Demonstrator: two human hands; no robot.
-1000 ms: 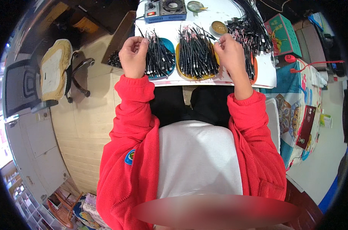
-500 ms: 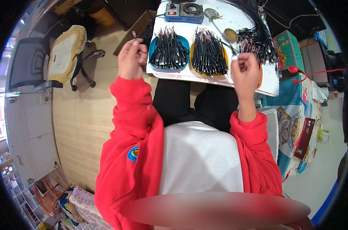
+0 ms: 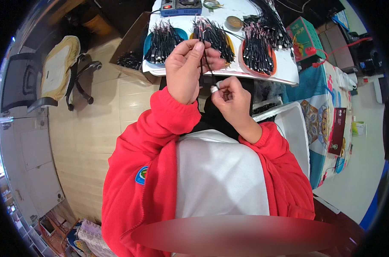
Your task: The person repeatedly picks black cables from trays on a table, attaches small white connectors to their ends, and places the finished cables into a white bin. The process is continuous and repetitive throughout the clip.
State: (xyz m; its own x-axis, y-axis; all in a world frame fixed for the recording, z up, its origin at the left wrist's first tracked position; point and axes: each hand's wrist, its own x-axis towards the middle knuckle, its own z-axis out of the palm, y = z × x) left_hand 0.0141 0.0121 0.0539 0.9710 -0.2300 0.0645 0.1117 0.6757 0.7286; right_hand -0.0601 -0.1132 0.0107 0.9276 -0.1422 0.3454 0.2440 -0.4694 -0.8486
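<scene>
My left hand [image 3: 183, 70] is raised in front of the table, its thumb pressed against the fingers around a thin black cable [image 3: 201, 64] that hangs down. Lower and to the right, my right hand [image 3: 235, 103] is closed in a pinch at the lower end of a black strand. White coverings wrap some of its fingertips. Beyond the hands, short black cables with pinkish wire ends fill a blue tray [image 3: 183, 33], a yellow tray [image 3: 232, 44] and an orange tray [image 3: 274, 60]. My left hand partly hides the first two.
A blue box-shaped device [image 3: 180, 9] with a lit red switch stands at the table's back, near a round tin [image 3: 234, 22]. Longer black cables [image 3: 269, 17] lie back right. A cardboard box [image 3: 132, 47] is left of the table, a wheeled chair [image 3: 61, 68] farther left, a white bin [image 3: 295, 128] right.
My hands have come together from opposite sides: the left moved right, the right moved left and nearer my body. The orange tray is now uncovered. The whole view has shifted.
</scene>
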